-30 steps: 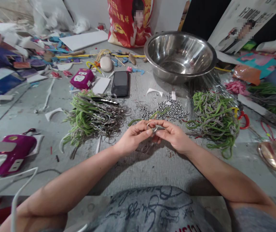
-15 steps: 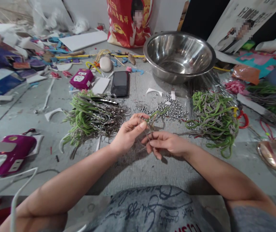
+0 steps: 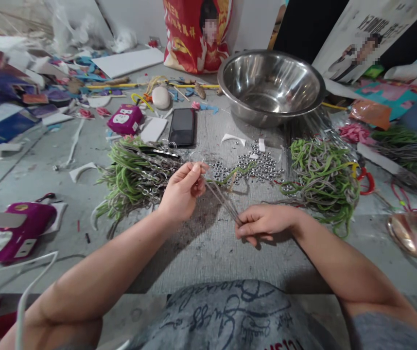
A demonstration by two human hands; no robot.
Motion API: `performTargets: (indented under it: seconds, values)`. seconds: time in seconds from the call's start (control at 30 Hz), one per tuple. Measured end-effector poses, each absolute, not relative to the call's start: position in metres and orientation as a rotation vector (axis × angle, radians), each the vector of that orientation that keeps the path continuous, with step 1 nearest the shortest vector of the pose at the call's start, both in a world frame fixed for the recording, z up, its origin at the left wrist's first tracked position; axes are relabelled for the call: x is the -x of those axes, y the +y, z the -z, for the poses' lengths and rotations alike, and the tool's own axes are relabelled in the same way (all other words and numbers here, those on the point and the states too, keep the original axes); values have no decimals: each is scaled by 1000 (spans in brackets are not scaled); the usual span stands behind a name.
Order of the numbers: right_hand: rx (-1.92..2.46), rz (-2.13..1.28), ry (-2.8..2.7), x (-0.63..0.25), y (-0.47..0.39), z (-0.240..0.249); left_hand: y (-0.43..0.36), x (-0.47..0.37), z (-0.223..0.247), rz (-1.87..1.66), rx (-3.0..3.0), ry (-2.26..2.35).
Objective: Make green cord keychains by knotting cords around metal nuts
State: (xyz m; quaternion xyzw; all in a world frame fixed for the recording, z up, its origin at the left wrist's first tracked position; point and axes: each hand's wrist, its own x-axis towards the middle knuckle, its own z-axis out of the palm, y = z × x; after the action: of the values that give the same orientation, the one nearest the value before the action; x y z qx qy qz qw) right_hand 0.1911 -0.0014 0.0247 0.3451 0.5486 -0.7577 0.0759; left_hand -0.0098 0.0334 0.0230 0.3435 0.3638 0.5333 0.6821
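A doubled grey cord (image 3: 223, 199) stretches taut between my two hands. My left hand (image 3: 182, 190) pinches its upper end, with thumb and fingers pressed together. Lower and to the right, my right hand (image 3: 261, 222) grips the other end. A green cord (image 3: 241, 170) runs from near my left fingers across a scatter of small silver rings or beads (image 3: 261, 163). Left of my hands lies a heap of green and grey cords (image 3: 131, 175) with metal pieces on them. Another tangled bundle of green and grey cords (image 3: 321, 175) sits to the right.
A steel bowl (image 3: 272, 87) stands at the back, beside a red bag (image 3: 197, 39). A phone (image 3: 182, 127) and a purple device (image 3: 125, 119) lie behind the left heap. Another purple device (image 3: 15, 231) is at the left. Red-handled scissors (image 3: 367, 181) lie by the right bundle.
My hands have moved apart, the left to the left and slightly up, the right slightly to the right. The grey cord between them is now pulled straight.
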Motion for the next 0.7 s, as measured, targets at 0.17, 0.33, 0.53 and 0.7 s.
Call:
performTargets:
  seconds: [0.17, 0.33, 0.53, 0.7]
  values:
    - [-1166, 1883, 1744, -202, 4, -36, 34, 11, -25, -1201, -798, 807]
    - [-1598, 1498, 2413, -215, 10, -50, 31, 9, -27, -1224, -904, 850]
    - [-1830, 580, 3186, -200, 23, -67, 31, 11, -28, -1252, -1105, 879]
    - [-1586, 295, 2989, -182, 45, -69, 30, 15, -35, -1264, -1174, 831]
